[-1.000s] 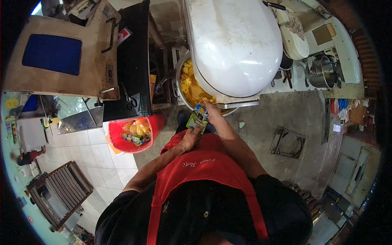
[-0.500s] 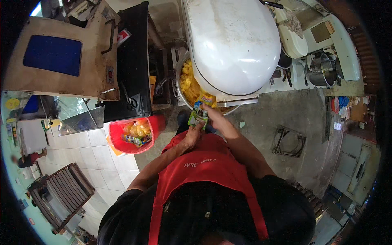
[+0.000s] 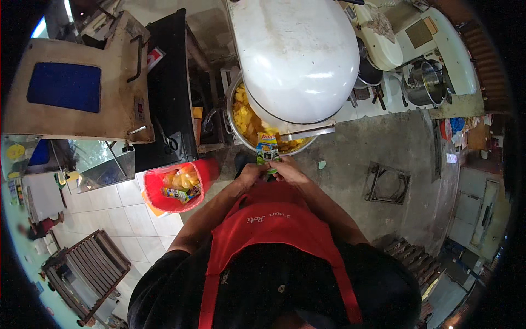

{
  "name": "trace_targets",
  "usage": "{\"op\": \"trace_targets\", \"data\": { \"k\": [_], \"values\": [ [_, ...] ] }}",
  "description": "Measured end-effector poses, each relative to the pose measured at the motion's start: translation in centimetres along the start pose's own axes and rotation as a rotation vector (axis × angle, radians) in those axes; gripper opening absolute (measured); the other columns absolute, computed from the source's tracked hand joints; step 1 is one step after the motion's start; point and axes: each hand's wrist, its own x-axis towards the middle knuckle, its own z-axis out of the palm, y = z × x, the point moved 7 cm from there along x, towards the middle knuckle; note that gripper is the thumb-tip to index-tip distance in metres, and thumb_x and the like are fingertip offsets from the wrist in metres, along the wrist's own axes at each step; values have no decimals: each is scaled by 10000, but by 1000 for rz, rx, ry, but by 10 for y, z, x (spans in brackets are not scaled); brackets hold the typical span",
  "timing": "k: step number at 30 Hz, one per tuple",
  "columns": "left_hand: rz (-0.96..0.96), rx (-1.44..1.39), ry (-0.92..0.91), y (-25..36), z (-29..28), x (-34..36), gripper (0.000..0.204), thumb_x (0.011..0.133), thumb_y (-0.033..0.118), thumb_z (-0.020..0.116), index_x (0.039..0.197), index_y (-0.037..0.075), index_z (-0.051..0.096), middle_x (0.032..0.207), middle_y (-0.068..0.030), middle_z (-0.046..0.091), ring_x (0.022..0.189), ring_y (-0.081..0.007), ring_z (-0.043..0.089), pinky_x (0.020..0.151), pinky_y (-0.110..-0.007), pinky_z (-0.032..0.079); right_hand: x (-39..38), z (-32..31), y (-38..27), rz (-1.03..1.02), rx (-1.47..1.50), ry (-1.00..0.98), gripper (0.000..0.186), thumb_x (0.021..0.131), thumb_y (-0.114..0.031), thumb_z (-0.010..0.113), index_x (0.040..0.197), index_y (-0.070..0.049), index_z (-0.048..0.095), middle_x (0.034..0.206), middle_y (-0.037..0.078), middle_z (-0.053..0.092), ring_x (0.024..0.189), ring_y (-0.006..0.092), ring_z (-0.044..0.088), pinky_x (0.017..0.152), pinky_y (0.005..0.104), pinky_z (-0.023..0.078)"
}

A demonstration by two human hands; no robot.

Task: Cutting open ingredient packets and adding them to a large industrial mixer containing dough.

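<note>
A colourful packet (image 3: 267,147), green, blue and yellow, stands between my hands. Its upper end overlaps the near rim of a large metal bowl (image 3: 232,127) in this view. My left hand (image 3: 253,174) has its fingers closed on the packet's lower left edge, and my right hand (image 3: 287,170) pinches the lower right side. Whether the packet is torn open cannot be made out. Inside the bowl lies a lumpy yellow mass (image 3: 242,107), partly hidden under the rounded white head of a big mixer (image 3: 298,55).
A red bin (image 3: 200,198) with wrappers and yellow plastic stands left of me. Scissors (image 3: 171,143) lie on a black surface (image 3: 167,93) beside a beige oven-like box (image 3: 118,82). Metal pots (image 3: 424,85) sit at the far right; a metal frame (image 3: 388,183) lies on the floor.
The packet has turned straighter, its printed face towards me. My right hand has come down from its upper part, and both hands now grip the lower end. The view has shifted slightly.
</note>
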Motion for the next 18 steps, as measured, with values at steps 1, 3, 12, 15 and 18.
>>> {"op": "trace_targets", "data": {
  "k": [1, 3, 12, 15, 18],
  "values": [
    [99, 93, 124, 5, -7, 6, 316, 943, 384, 587, 926, 84, 686, 673, -27, 534, 553, -171, 471, 483, -361, 355, -1, -1, 0, -2, 3, 3, 298, 956, -328, 569, 986, -45, 657, 762, 10, 634, 547, 127, 560, 411, 279, 429],
    [196, 186, 247, 0, -13, 19, 325, 937, 374, 596, 861, 74, 693, 675, -56, 554, 571, -203, 515, 501, -389, 385, -4, -11, 4, 22, -126, 120, 315, 884, -327, 655, 928, -16, 681, 709, 58, 647, 546, 146, 595, 434, 306, 467],
    [529, 1239, 335, -17, 1, 66, 244, 909, 287, 540, 969, 108, 696, 923, -192, 696, 848, -342, 687, 696, -476, 525, -29, 5, -44, -299, -896, 416, 393, 809, -223, 687, 1088, 27, 566, 959, 228, 641, 930, 380, 644, 773, 476, 531],
    [418, 792, 303, -25, -18, 76, 244, 902, 293, 541, 994, 114, 680, 897, -178, 694, 834, -329, 694, 688, -462, 536, -41, 17, -49, -382, -1041, 412, 401, 832, -203, 651, 1143, 22, 536, 952, 244, 632, 932, 382, 639, 795, 483, 524],
    [607, 1157, 251, -9, -5, 68, 218, 867, 146, 549, 1049, 58, 628, 846, -216, 657, 751, -364, 657, 603, -451, 500, -34, 17, -35, -787, -975, 510, 398, 871, -254, 631, 1141, 24, 537, 873, 250, 636, 860, 385, 650, 798, 472, 524]
  ]
}}
